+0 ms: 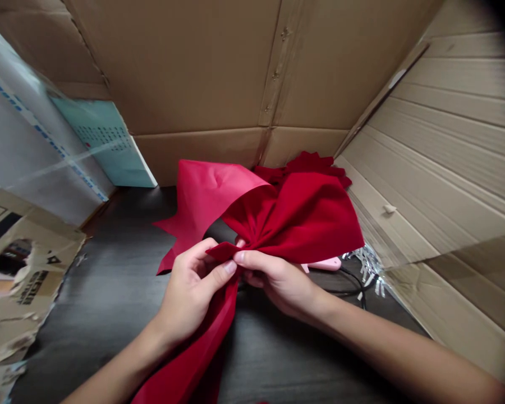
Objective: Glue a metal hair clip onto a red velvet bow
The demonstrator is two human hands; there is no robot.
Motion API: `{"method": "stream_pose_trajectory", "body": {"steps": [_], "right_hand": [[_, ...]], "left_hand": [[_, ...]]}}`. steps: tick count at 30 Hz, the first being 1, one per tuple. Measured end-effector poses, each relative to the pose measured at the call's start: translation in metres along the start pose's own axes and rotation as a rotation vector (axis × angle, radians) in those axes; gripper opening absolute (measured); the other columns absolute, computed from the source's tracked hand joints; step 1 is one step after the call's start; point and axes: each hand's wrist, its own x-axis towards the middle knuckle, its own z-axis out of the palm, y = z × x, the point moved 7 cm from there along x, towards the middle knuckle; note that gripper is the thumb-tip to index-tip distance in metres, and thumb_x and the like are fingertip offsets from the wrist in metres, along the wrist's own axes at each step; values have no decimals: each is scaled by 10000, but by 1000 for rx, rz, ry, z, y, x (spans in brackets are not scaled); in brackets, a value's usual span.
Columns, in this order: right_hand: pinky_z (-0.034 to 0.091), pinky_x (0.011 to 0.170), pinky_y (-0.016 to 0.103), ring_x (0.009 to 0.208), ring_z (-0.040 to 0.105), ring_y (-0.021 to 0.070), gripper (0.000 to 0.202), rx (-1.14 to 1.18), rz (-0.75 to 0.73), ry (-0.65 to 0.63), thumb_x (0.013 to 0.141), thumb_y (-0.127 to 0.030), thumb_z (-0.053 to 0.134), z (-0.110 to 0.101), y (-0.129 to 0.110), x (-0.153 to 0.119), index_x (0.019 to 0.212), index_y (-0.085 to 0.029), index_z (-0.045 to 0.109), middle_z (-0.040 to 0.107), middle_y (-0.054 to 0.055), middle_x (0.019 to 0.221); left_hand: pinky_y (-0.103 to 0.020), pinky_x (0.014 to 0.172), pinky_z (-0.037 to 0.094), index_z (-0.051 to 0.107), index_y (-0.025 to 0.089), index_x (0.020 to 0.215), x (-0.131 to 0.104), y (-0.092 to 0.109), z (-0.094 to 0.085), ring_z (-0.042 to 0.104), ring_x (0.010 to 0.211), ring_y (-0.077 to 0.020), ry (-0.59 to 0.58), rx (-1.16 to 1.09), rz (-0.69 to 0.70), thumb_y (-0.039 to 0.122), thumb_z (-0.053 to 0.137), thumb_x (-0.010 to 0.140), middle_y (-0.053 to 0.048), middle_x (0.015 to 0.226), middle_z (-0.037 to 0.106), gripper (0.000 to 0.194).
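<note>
A large red fabric bow [315,219] is gathered in tight folds at its middle, just above the dark table. My left hand [193,286] pinches a narrow red strip at the gather between thumb and fingers. Against the same gathered centre, my right hand [273,275] presses with its thumb, its other fingers curled beneath the cloth. One paler, smooth-backed ribbon end with a notched tip curls over to the left. A long red tail hangs from my hands toward the lower edge of the view. The fingertips behind the folds are partly hidden.
More red pieces with zigzag edges [311,163] lie behind the bow. A pink tool [324,264] with a black cord and silver tinsel strips [368,266] sit to the right. Cardboard walls [202,67] enclose the dark table [122,252]; a light-blue booklet [109,143] leans left.
</note>
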Motion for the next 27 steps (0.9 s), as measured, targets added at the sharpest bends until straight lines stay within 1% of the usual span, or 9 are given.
{"method": "stream_pose_trajectory", "body": {"steps": [2,5,7,9,12,15,18,22,27], "right_hand": [[201,472,237,529,303,85,244,-44,-9,-15,737,-285,681,-3,2,-1,612,-171,504,380,-47,568],[278,524,236,574,352,95,237,-75,11,-56,766,-343,686,-6,6,-3,688,-171,543,422,-43,611],[325,581,243,617,392,104,238,-83,27,-93,770,-372,691,-6,8,-3,738,-171,568,464,-36,653],[348,625,251,640,413,108,234,-86,31,-131,777,-376,681,-4,7,-3,745,-170,576,491,-31,676],[335,610,252,602,386,102,211,-68,24,-173,782,-349,650,1,4,-3,707,-171,566,473,-38,635],[292,558,248,560,330,97,218,-51,23,-196,784,-346,631,5,3,-4,679,-173,550,416,-49,582],[256,522,245,541,307,93,261,-88,29,-175,801,-375,629,1,5,-4,669,-171,533,386,-55,556],[251,508,253,524,340,90,319,-171,-5,-162,821,-364,602,-4,5,-2,594,-165,499,417,-44,528],[241,488,261,494,340,89,299,-142,8,-157,745,-333,584,3,0,0,516,-170,483,414,-35,495]], "left_hand": [[-215,694,512,629,166,846,-1,4,1,638,748,-131,-21,54,29,233,663,811,3,794,682,83],[-191,668,490,624,168,834,-3,8,2,616,728,-114,-49,154,49,220,704,769,14,786,676,115],[-181,626,472,614,161,779,-3,7,-1,591,680,-104,-14,200,32,227,726,748,22,729,655,133],[-180,598,462,606,151,719,-3,4,-3,570,644,-101,22,204,3,236,727,747,22,674,636,150],[-181,598,470,618,139,675,-2,4,-3,568,633,-101,45,150,-3,222,727,739,15,647,638,152],[-165,582,473,629,139,644,-1,5,-3,570,603,-90,72,68,2,185,728,726,22,615,639,136],[-166,575,485,647,143,639,-1,5,-3,589,583,-92,88,-7,-15,165,728,722,20,606,660,118],[-199,612,521,678,140,669,-3,4,-3,647,631,-130,101,-24,-26,184,735,723,-9,658,699,90],[-213,613,542,667,144,715,-8,4,-5,683,634,-151,159,-10,4,191,739,738,-10,664,700,89]]}}
